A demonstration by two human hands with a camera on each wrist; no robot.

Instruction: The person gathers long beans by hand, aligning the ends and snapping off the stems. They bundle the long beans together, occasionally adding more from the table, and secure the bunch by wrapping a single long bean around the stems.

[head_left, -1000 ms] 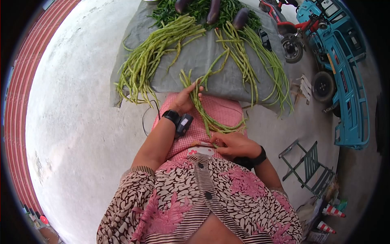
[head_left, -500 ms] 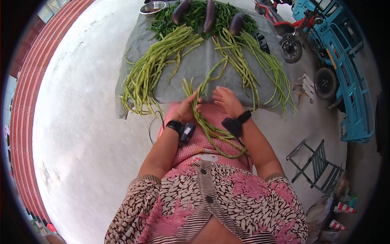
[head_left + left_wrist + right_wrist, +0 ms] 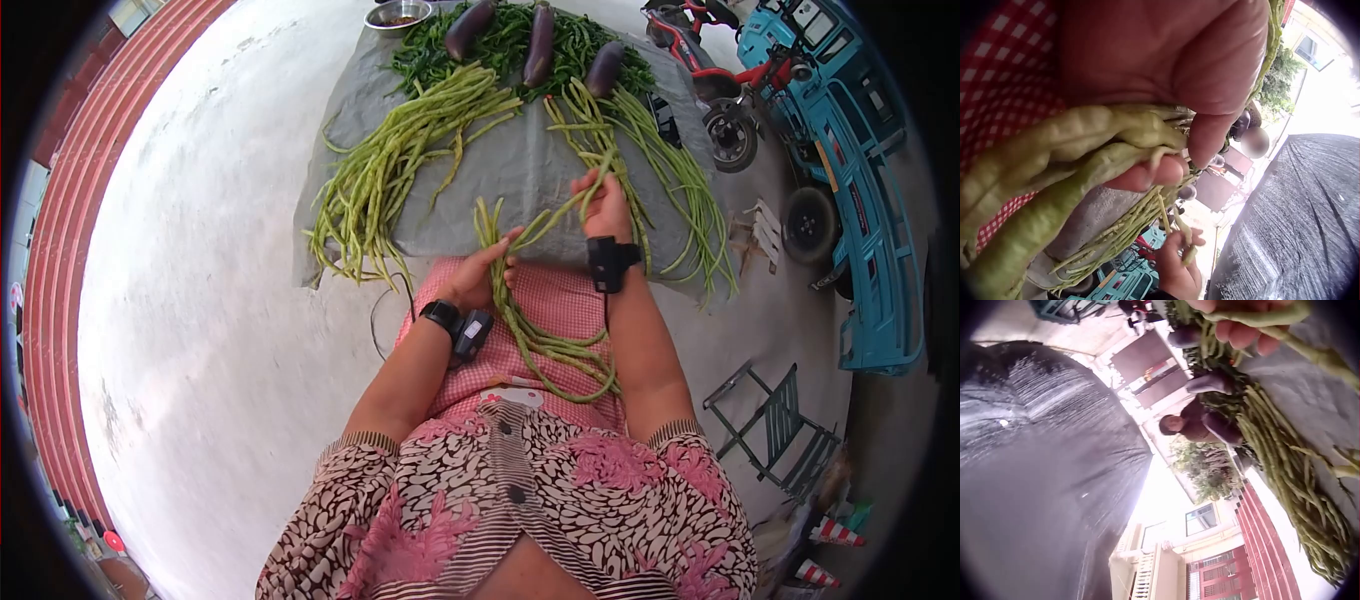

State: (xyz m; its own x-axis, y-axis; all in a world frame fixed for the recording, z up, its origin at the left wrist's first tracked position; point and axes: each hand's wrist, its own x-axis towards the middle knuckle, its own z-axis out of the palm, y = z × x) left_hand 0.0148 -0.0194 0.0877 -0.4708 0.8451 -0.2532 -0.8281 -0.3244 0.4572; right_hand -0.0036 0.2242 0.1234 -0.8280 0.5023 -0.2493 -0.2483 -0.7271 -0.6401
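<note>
Over the lap, my left hand [image 3: 478, 278] grips a small bunch of long beans [image 3: 545, 345], whose looped lower ends hang over the pink checked cloth [image 3: 450, 268]. The left wrist view shows thumb and fingers [image 3: 1210, 137] closed around the bean tips. Farther forward and to the right, my right hand [image 3: 608, 212] pinches a long bean [image 3: 570, 207] that stretches across from the bunch. In the right wrist view this bean [image 3: 1266, 315] lies across the fingers. A large pile of long beans [image 3: 390, 170] lies at left, with smaller groups [image 3: 670, 160] at right.
Leafy greens [image 3: 430, 62] with eggplants [image 3: 539, 45] on them lie at the far side of the grey sheet [image 3: 480, 160], beside a metal bowl [image 3: 398, 14]. A green folding stool [image 3: 780, 420] and a blue three-wheeler [image 3: 860, 200] stand at right; red steps [image 3: 60, 250] at left.
My right hand came up from the lap near the bunch's lower end, passed the left hand, and now pinches a bean farther forward. My left hand keeps its grip on the bunch.
</note>
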